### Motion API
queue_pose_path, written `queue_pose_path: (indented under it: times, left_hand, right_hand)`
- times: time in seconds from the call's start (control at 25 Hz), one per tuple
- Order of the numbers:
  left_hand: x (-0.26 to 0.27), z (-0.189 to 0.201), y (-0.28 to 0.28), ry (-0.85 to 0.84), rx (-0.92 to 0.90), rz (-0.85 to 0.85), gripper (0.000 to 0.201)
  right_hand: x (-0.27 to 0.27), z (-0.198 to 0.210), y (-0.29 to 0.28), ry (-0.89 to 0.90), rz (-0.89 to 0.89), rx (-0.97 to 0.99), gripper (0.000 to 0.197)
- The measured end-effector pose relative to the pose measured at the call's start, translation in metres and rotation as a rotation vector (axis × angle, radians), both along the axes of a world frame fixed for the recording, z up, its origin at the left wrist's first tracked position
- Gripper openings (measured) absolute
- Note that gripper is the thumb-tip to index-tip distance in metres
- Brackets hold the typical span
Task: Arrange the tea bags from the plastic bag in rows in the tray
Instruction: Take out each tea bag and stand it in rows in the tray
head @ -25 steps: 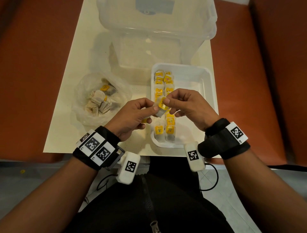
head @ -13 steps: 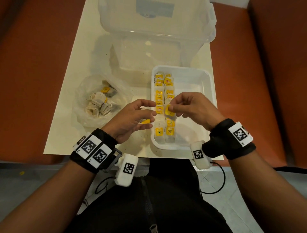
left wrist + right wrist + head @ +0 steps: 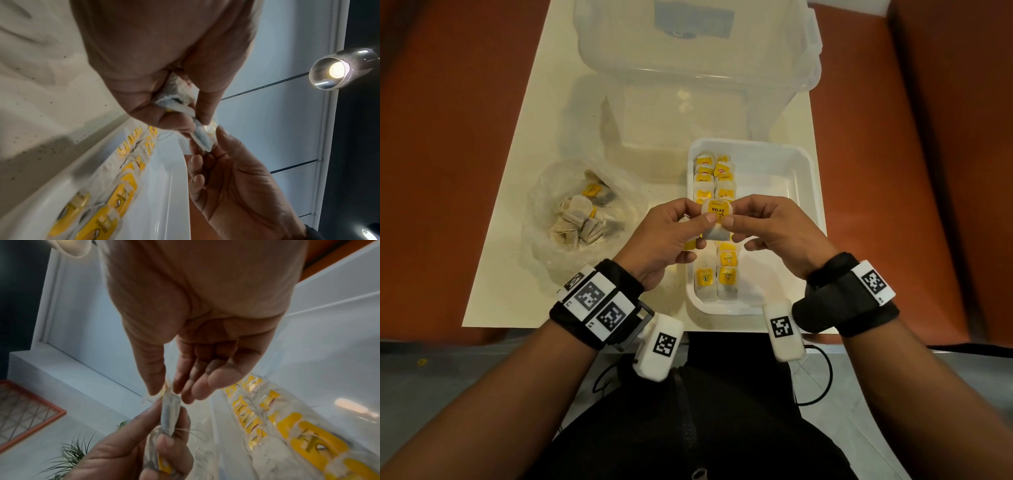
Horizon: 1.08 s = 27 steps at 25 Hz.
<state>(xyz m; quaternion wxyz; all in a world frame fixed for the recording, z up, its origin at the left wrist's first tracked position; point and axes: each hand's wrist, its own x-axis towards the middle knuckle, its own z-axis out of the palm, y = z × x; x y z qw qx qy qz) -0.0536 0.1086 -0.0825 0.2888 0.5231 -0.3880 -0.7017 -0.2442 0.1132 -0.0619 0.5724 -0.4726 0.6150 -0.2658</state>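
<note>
Above the tray (image 3: 804, 192) on the counter (image 3: 524, 192), our left hand (image 3: 667, 240) and right hand (image 3: 774, 229) both pinch one tea bag (image 3: 717, 222); plastic bag (image 3: 582, 216) sits left.

A cream table (image 3: 524, 144) stands on a rust-orange surface (image 3: 448, 137); grey tiled floor (image 3: 431, 377) lies below, and a ceiling lamp (image 3: 337, 69) glows.

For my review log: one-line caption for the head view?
Both hands, left hand and right hand, pinch a tea bag above the half-filled tray.
</note>
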Motion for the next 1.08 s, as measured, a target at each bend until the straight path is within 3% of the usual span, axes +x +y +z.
queue_pose_path:
  times: [0.24,0.36,0.56,0.8,1.08]
  left_hand:
    - [-0.008,-0.001,-0.004,0.019,0.079,-0.040,0.017]
    - [-0.005,-0.005,-0.005,0.083,0.124,0.018,0.025]
    - [0.008,-0.009,-0.001,0.133,0.106,-0.025,0.035]
    - [0.018,-0.006,0.005,0.076,0.104,-0.100,0.028]
    - [0.018,-0.009,0.001,0.142,0.153,0.001,0.027]
  right_hand:
    - [-0.008,-0.008,-0.010,-0.093,-0.132,-0.005,0.004]
    - [-0.019,-0.021,-0.031,-0.084,-0.284,0.018,0.001]
    - [-0.031,-0.051,-0.064,0.015,-0.380,0.042,0.004]
    - [-0.040,-0.083,-0.097,0.189,-0.413,0.018,0.014]
    - [-0.043,-0.106,-0.117,0.273,-0.456,-0.014,0.007]
